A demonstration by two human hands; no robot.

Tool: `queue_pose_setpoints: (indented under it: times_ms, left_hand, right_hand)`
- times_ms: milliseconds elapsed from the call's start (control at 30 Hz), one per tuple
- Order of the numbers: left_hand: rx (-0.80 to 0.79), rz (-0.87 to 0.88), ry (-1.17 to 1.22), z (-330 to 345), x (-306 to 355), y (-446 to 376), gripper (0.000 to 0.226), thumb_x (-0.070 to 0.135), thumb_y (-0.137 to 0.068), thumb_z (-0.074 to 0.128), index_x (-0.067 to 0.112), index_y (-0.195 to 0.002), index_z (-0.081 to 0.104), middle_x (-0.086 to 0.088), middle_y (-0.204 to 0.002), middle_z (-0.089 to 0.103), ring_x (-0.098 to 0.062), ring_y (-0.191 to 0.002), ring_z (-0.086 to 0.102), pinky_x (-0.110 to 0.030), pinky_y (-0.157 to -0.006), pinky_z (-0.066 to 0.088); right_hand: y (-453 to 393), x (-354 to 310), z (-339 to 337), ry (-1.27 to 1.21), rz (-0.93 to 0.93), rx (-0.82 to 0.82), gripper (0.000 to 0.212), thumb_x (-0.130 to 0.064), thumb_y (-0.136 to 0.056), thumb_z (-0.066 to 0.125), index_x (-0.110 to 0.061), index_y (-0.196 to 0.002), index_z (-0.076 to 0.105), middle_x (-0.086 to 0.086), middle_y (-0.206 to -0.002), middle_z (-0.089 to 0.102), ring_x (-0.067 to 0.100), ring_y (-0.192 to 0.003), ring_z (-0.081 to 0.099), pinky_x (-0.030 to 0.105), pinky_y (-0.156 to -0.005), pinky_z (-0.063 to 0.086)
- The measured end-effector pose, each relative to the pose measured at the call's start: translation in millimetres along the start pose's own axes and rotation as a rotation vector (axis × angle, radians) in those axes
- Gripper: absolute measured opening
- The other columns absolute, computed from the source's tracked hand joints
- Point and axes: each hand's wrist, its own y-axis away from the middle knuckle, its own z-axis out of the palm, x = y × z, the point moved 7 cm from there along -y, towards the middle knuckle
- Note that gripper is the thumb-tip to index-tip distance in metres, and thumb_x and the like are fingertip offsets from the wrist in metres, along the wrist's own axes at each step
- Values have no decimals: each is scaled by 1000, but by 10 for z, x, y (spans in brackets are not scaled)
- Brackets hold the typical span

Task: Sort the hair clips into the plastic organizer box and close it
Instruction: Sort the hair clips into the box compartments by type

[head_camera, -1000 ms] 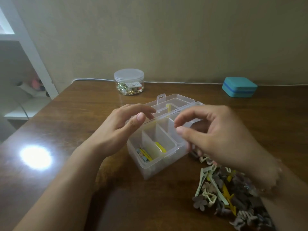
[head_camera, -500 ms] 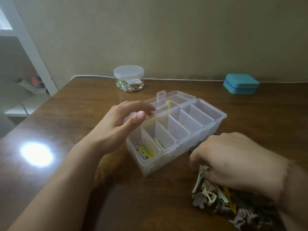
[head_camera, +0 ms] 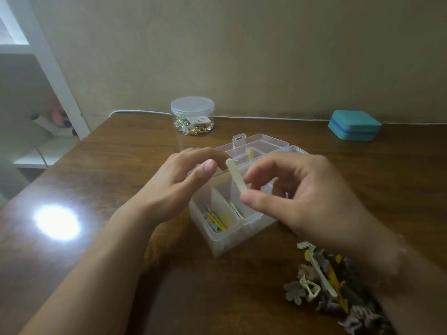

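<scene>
The right hand (head_camera: pixel 302 197) pinched a pale clip (head_camera: pixel 236 176) above the organizer box (head_camera: pixel 225 240); the left hand (head_camera: pixel 179 187) hovered slack, empty. A loose pinch risked dropping it into the wrong compartment.

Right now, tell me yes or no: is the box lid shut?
No, the box stands open, its lid tipped back behind the compartments, while the right hand holds a pale clip above it.

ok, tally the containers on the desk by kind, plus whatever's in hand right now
Clear organizer box, open: 1
Clear round jar, lidded: 1
Teal case, shut: 1
Pale clip held in right hand: 1
Left hand: holds nothing
Total: 4
</scene>
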Motion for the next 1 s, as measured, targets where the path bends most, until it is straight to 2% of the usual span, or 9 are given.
queue_pose_setpoints:
  times_ms: [167, 267, 300, 367, 433, 533, 600, 767, 1000]
  left_hand:
    - [10, 9, 76, 9, -28, -7, 88, 85, -81, 15, 24, -117, 67, 7, -107, 70, -20, -107, 61, -34, -95, 43]
    - [7, 14, 96, 17, -28, -13, 92, 87, -79, 12, 24, -117, 67, 7, -107, 70, -18, -106, 61, -25, -92, 42]
    - [7, 18, 97, 18, -26, -13, 91, 87, -79, 12, 24, -116, 67, 8, -107, 70, -16, -106, 61, -23, -91, 42]
    - [5, 22, 93, 19, -22, -16, 91, 86, -80, 12, 24, -116, 67, 8, -108, 70, -15, -105, 61, -21, -89, 41]
    - [1, 22, 90, 22, -26, -18, 91, 86, -80, 13, 22, -117, 67, 8, -109, 70, -15, -106, 61, -20, -88, 40]
    - [3, 28, 85, 23, -28, -19, 90, 86, -80, 14, 22, -116, 67, 8, -108, 70, -17, -106, 61, -18, -88, 41]
    - [3, 36, 74, 21, -25, -20, 89, 84, -81, 15, 22, -116, 67, 7, -108, 70, -18, -106, 61, -18, -88, 40]
    - [0, 36, 64, 15, -26, -21, 89, 85, -81, 16, 21, -117, 67, 8, -108, 70, -16, -106, 61, -17, -86, 40]
    - [7, 22, 65, 11, -47, -19, 89, 86, -80, 17, 23, -117, 67, 9, -108, 71, -16, -106, 62, -20, -89, 41]
  right_hand:
    - [-39, -20, 143, 60, -42, 5, 13, -37, -81, 70, -28, -90, 71, -12, -84, 70, -6, -55, 57, 8, -48, 42]
    - [36, -26, -64, 87, -16, 1, 12, -40, -79, 65, -31, -86, 71, -15, -82, 70, 14, -49, 54, 21, -44, 47]
    - [62, -9, -134, 141, 12, -43, 11, -40, -78, 64, -32, -84, 70, -19, -79, 69, 14, -47, 52, 23, -45, 47]
    - [115, 82, -213, 309, 101, -231, 5, -37, -80, 66, -36, -83, 70, -30, -78, 65, 1, -51, 56, 14, -47, 47]
    - [191, 225, -214, 498, 210, -454, 9, -35, -83, 68, -42, -89, 68, -38, -87, 61, -19, -69, 55, 7, -55, 44]
    - [288, 397, -202, 711, 334, -597, 21, -38, -86, 68, -51, -101, 63, -32, -97, 61, -13, -89, 56, 18, -72, 51]
    - [281, 431, -167, 816, 345, -592, 24, -34, -88, 64, -50, -105, 63, -26, -106, 61, -2, -97, 58, 25, -84, 52]
    - [261, 450, -105, 960, 339, -567, 29, -26, -92, 59, -47, -111, 62, -20, -111, 58, 8, -102, 57, 25, -80, 49]
    - [144, 464, -166, 941, 227, -450, 20, -28, -91, 59, -45, -101, 62, -21, -99, 62, 2, -95, 58, 27, -81, 54]
